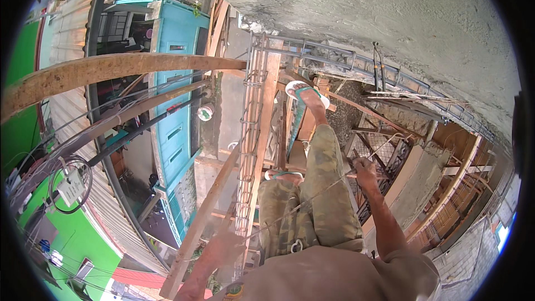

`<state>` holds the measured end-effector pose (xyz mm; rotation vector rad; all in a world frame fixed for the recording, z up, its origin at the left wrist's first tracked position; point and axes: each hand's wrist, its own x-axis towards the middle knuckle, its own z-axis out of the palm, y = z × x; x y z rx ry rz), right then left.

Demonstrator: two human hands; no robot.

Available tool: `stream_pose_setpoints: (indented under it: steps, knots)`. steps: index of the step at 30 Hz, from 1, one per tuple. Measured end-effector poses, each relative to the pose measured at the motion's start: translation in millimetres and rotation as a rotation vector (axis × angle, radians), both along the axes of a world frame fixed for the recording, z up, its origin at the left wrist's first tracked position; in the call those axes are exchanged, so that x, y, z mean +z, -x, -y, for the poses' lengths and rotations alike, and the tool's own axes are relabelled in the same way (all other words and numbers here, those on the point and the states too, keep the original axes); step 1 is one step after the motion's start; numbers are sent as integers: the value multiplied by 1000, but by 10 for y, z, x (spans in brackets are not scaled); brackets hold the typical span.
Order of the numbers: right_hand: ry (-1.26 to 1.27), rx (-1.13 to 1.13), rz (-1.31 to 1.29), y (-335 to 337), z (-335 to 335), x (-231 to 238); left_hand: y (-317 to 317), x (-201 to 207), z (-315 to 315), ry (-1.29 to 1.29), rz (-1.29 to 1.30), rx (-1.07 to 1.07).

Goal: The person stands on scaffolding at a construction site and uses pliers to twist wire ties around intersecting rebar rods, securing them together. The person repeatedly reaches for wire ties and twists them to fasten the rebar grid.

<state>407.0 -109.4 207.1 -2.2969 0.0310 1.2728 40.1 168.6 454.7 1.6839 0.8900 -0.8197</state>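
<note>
A thin, straight rod (312, 196) crosses slantwise over my camouflage trousers. My right hand (365, 173) is closed around it by my right knee, and its upper end sticks out past the fist. The lower end runs to my left hand (223, 248), which is smeared by motion beside my left thigh, so its fingers cannot be made out. Left of my legs a rebar cage (252, 106) tied with stirrups lies along a wooden board (270, 100). My feet, in flip-flops (309, 93), are set apart on the timber framing.
Another rebar cage (356, 58) follows the rough concrete wall (390, 5); a tool with two dark handles (380, 69) stands against it. A curved plank (128, 69) and electric cables (61, 150) span the left side. Far below are a bucket (205, 113) and a blue building (173, 111).
</note>
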Motion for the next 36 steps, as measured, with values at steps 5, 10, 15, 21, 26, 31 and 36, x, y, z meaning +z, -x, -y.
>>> stream_pose_setpoints:
  steps: [5, 10, 15, 21, 26, 31, 36]
  knots:
    - [-25, 298, -387, 543, -1240, 343, 409, 1179, -128, 60, -318, 586]
    - [-391, 413, -484, 1228, -2218, 580, 1210, 1974, -44, -121, -270, 860]
    - [-544, 409, -424, 1416, -3068, 1102, 1217, 2215, 23, -166, -359, 1047]
    - [-758, 261, -284, 1385, -3534, 740, 1337, 1440, 416, -265, -136, 1225]
    - [-779, 260, -289, 1323, -3712, 227, 1026, 871, 619, -218, -129, 1345]
    - [-774, 287, -218, 1169, -3669, -296, 1018, 424, 708, -342, -70, 1125]
    - [-694, 258, -239, 1115, -3674, -548, 593, 415, 524, -500, -84, 964]
